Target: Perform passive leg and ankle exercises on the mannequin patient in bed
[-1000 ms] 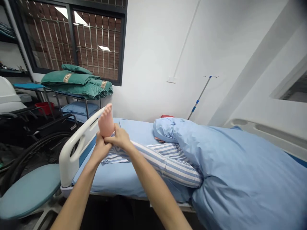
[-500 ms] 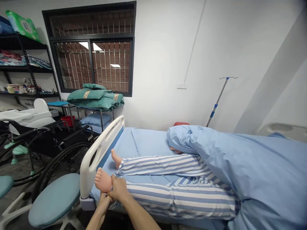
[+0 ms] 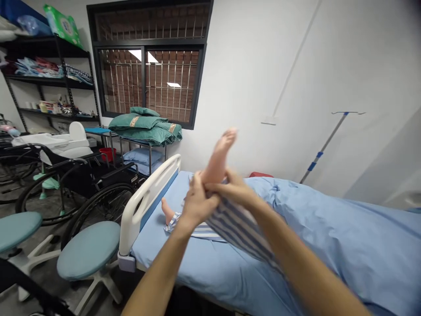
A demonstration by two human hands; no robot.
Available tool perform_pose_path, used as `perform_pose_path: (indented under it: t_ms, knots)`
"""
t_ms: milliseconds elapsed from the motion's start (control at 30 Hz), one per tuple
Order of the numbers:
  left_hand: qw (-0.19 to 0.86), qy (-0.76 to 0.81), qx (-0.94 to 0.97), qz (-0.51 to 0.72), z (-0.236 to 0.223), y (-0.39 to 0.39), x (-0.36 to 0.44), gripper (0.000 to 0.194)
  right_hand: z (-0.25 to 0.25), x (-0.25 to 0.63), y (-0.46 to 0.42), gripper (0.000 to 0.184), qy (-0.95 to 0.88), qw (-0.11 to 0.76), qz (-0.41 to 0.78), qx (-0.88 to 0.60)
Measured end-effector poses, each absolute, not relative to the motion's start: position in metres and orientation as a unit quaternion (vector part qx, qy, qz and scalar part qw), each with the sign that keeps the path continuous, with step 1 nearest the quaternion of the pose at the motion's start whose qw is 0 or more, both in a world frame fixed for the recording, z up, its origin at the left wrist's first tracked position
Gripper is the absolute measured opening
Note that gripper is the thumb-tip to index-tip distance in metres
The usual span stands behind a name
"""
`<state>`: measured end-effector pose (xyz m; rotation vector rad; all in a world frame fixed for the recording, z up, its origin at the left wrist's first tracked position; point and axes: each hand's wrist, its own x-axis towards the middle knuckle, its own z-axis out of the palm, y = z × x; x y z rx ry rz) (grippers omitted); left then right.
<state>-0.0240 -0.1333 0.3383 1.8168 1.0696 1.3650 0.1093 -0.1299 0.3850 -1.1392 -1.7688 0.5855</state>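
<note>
A figure in blue-and-white striped pyjamas lies on a hospital bed (image 3: 210, 272) under a light blue quilt (image 3: 345, 237). My left hand (image 3: 196, 204) and my right hand (image 3: 234, 188) are both wrapped round the ankle of the near leg (image 3: 240, 228), which is lifted well above the mattress. Its bare foot (image 3: 219, 156) points up towards the wall. The other foot (image 3: 167, 210) lies flat on the sheet near the white footboard (image 3: 144, 197).
Two teal stools (image 3: 88, 250) stand left of the bed, with wheelchairs (image 3: 88, 184) behind them. Green folded bedding (image 3: 146, 127) sits on a rack under the barred window. Shelves fill the far left. An IV pole (image 3: 324, 147) leans by the wall.
The near leg was raised a second ago, lay down on the mattress half a second ago, and is now lifted high again with both my hands still gripping the ankle. The view shifted right.
</note>
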Motion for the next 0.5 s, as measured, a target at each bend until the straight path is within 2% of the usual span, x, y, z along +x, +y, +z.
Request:
perform_pose_path:
  t_ms: [133, 233, 367, 500]
  knots:
    - [0.264, 0.371, 0.747, 0.484, 0.399, -0.153, 0.021, 0.076, 0.439, 0.159, -0.158, 0.035, -0.693, 0.504, 0.241, -0.455]
    - [0.273, 0.343, 0.774, 0.457, 0.419, -0.16, 0.038, 0.076, 0.457, 0.176, -0.171, 0.03, -0.666, 0.517, 0.244, -0.479]
    - [0.26, 0.345, 0.767, 0.474, 0.408, -0.157, 0.027, 0.075, 0.449, 0.168, -0.167, 0.035, -0.678, 0.514, 0.229, -0.473]
    - [0.278, 0.4, 0.723, 0.49, 0.365, -0.143, -0.008, 0.072, 0.411, 0.131, -0.145, 0.047, -0.721, 0.485, 0.188, -0.458]
